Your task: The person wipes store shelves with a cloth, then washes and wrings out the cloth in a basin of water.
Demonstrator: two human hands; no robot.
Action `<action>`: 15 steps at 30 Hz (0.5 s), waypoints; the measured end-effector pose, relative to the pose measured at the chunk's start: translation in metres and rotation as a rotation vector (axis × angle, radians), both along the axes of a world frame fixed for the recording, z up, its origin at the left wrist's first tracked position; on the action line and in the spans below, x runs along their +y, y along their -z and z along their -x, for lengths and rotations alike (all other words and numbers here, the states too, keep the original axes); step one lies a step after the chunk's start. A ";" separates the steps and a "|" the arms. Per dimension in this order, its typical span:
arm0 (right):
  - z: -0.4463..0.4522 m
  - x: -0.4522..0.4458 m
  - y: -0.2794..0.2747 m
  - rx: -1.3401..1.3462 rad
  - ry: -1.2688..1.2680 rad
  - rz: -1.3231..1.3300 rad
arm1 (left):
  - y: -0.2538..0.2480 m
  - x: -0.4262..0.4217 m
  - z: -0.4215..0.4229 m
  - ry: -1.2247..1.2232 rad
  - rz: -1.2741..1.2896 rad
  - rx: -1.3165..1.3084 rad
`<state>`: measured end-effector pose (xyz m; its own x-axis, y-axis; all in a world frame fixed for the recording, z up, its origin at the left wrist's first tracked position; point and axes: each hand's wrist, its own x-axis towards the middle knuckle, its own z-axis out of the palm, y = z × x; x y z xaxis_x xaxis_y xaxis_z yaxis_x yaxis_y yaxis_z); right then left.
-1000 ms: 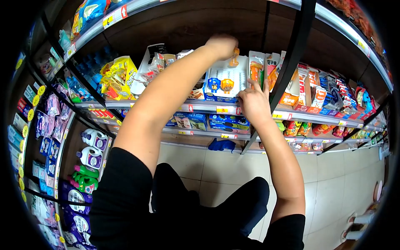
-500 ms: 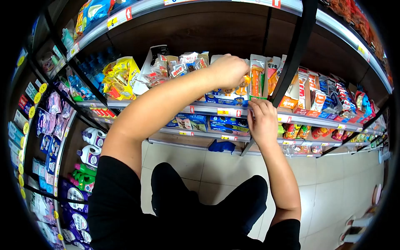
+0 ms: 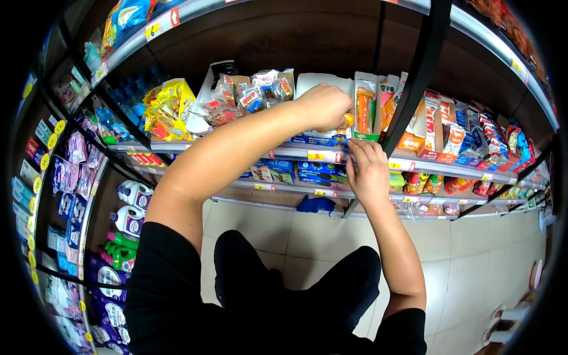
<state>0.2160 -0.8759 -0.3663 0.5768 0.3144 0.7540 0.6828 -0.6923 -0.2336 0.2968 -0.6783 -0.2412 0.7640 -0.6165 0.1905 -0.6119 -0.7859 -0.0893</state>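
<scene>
My left hand [image 3: 324, 107] is curled down inside a white-backed display box [image 3: 325, 79] on the middle shelf. At its fingers shows an orange-yellow snack packet [image 3: 348, 120]; most of the fingertips are hidden. The box has a blue printed front [image 3: 316, 141]. My right hand [image 3: 370, 168] rests with extended fingers at the box's front right corner and the shelf edge, holding nothing visible. Close to its fingertips stands a carton of long orange snack packs [image 3: 365, 106]. Left of the box lie several clear-wrapped snacks [image 3: 254, 97] in open cartons.
A black shelf post [image 3: 414, 83] rises right of my right hand. Above runs the upper shelf edge [image 3: 213, 9]. A lower shelf carries blue boxes [image 3: 322, 173]. A dark blue item [image 3: 315, 204] lies at the bottom. Detergent bottles [image 3: 128, 220] stand left.
My left hand has shifted slightly down and left within the box, and less of the packets shows under it. The right hand has moved slightly left. The view has shifted a little.
</scene>
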 end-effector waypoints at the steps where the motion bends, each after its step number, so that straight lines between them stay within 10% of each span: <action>1: -0.001 0.001 -0.001 -0.003 -0.015 0.001 | 0.003 0.000 0.000 0.000 -0.015 -0.005; 15: -0.003 0.002 0.006 0.007 -0.031 0.008 | 0.016 0.002 -0.005 -0.009 0.032 -0.006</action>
